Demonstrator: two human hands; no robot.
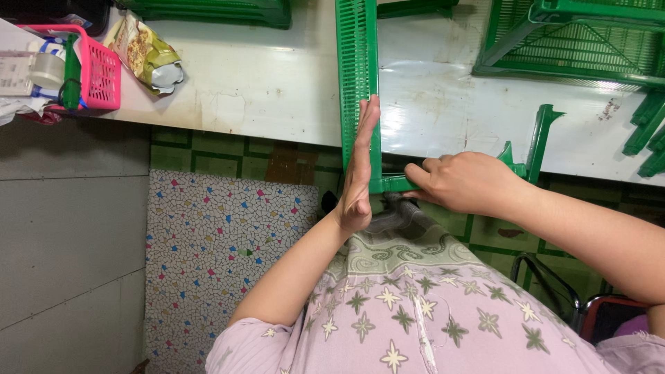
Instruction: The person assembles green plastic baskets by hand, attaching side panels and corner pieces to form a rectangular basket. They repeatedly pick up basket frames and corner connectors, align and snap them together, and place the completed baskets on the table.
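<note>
Roughly mid-assembly, by my read: green slatted panel (357,76) stands on edge on the table (277,83), running toward 12 o'clock. Left hand (358,173) is flat, fingers straight and together, pressed against the panel's side. Right hand (460,181) is curled around the panel's bottom rail at the table edge. Loose green bracket (537,142) lies at 3 o'clock of that hand; more green frames (575,41) at 1 o'clock, apparently unjoined. Pink basket (100,73) at 10 o'clock holds tape rolls and small items; snack bag (145,55) beside it.
</note>
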